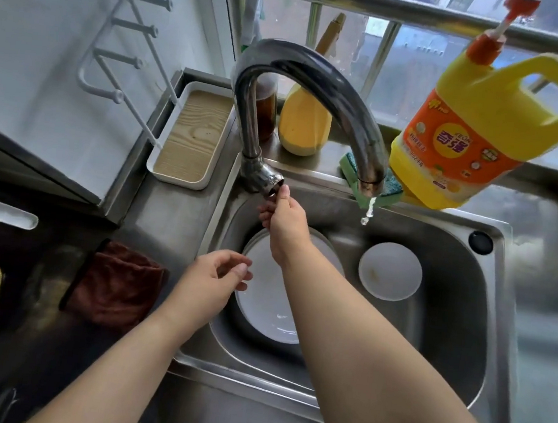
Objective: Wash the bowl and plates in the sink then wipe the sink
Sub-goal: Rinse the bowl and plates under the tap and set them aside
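Right hand [282,217] pinches tap valve [268,181], water just dribbling. Left hand [215,278] loosely curled, empty, near sink [447,332] rim. Plates [261,299] left, bowl [390,271] right, unwashed; wiping still ahead.

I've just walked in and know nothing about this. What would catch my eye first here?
Probably the big yellow detergent jug with its orange label, standing on the ledge behind the steel sink. Next, the curved chrome tap dribbling water, with the right hand at its handle. Below, white plates and a small white bowl lie in the basin, the left hand hovering at its rim.
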`<action>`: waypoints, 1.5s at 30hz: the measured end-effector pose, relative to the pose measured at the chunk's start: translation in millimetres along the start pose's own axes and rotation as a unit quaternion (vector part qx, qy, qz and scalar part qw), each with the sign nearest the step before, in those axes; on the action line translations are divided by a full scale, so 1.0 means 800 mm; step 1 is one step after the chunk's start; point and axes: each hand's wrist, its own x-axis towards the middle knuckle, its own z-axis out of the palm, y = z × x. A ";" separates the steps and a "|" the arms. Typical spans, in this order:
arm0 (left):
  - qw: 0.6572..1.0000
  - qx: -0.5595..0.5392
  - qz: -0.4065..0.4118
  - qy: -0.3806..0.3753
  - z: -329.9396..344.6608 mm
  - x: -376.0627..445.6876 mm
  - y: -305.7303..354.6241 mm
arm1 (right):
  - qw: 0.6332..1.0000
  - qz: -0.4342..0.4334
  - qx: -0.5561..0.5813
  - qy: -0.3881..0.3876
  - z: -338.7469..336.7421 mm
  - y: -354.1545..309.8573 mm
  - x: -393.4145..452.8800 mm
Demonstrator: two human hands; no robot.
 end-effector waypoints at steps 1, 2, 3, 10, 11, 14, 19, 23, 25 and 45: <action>1.000 0.003 0.002 -0.003 -0.001 0.001 0.000 | 1.000 0.015 0.011 -0.004 -0.002 0.000 -0.005; 1.000 0.005 0.003 -0.004 -0.002 0.002 -0.001 | 0.999 0.035 0.022 -0.003 -0.005 0.002 -0.012; 1.000 0.006 0.004 -0.003 -0.001 0.003 -0.001 | 0.998 0.057 0.039 0.005 -0.013 0.007 -0.020; 0.999 0.010 -0.004 -0.033 0.040 0.013 0.004 | 0.928 0.136 0.317 0.139 -0.131 0.021 -0.058; 0.999 0.010 -0.006 -0.035 0.048 0.015 0.006 | 0.926 0.132 0.327 0.133 -0.140 0.011 -0.059; 0.999 0.018 -0.009 -0.046 0.068 0.015 0.012 | 0.936 0.137 0.309 0.098 -0.142 -0.015 -0.060; 0.998 0.021 -0.011 -0.053 0.076 0.013 0.016 | 0.952 0.136 0.268 0.062 -0.118 -0.026 -0.049; 0.999 0.017 -0.012 -0.047 0.069 0.013 0.017 | 0.966 0.092 0.233 0.063 -0.104 -0.031 -0.047; 0.999 0.017 -0.014 -0.045 0.068 0.014 0.018 | 0.975 0.091 0.199 0.042 -0.103 -0.035 -0.049; 0.947 -0.261 -0.154 -0.103 0.166 0.045 0.107 | 1.000 -0.001 0.012 0.003 -0.131 -0.033 -0.081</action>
